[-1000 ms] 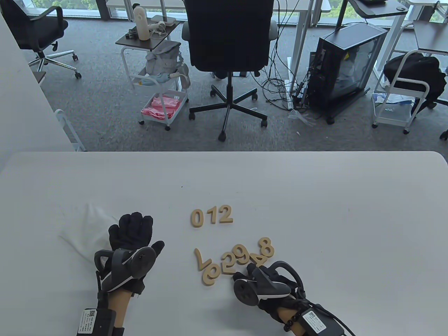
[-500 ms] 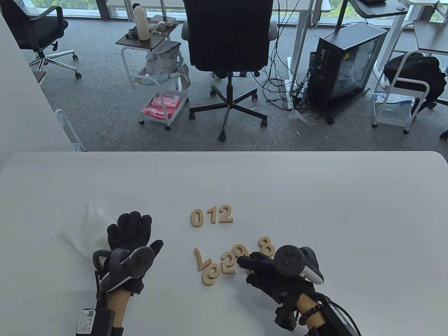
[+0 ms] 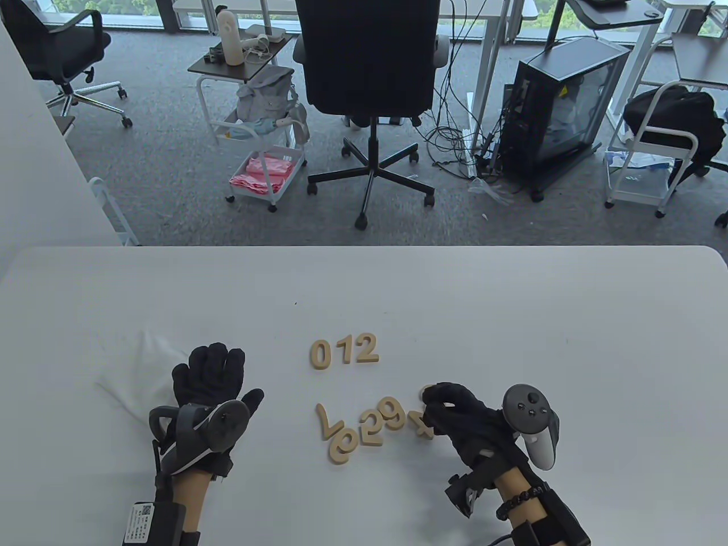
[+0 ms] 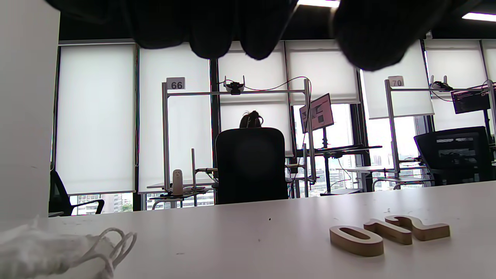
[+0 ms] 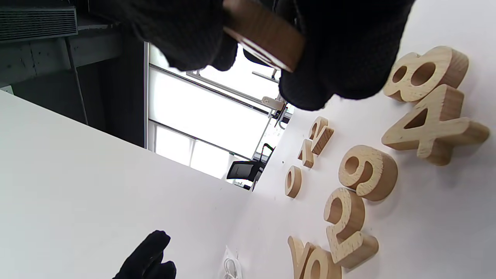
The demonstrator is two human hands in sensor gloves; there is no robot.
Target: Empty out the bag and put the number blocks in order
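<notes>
Right hand [image 3: 455, 418] pinches one wooden number block [image 5: 263, 33] between its fingers, clear of the white surface [image 3: 512, 318]; its digit cannot be read. Left hand [image 3: 210, 378] lies flat and open on the emptied white bag [image 3: 136, 369], holding nothing.

Recommended: confirm the digit, then set it just right of the 2 [image 3: 365, 348], aligned and upright.

Count: three blocks in the row [image 3: 344, 351], six loose blocks [image 3: 372, 426], one held.

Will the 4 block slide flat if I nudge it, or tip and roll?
The 4 lies flat on the table, thick and flat-faced, so it should slide, not roll. It looks like light wood, rigid. The 8 sits close; a nudge may bump it.
</notes>
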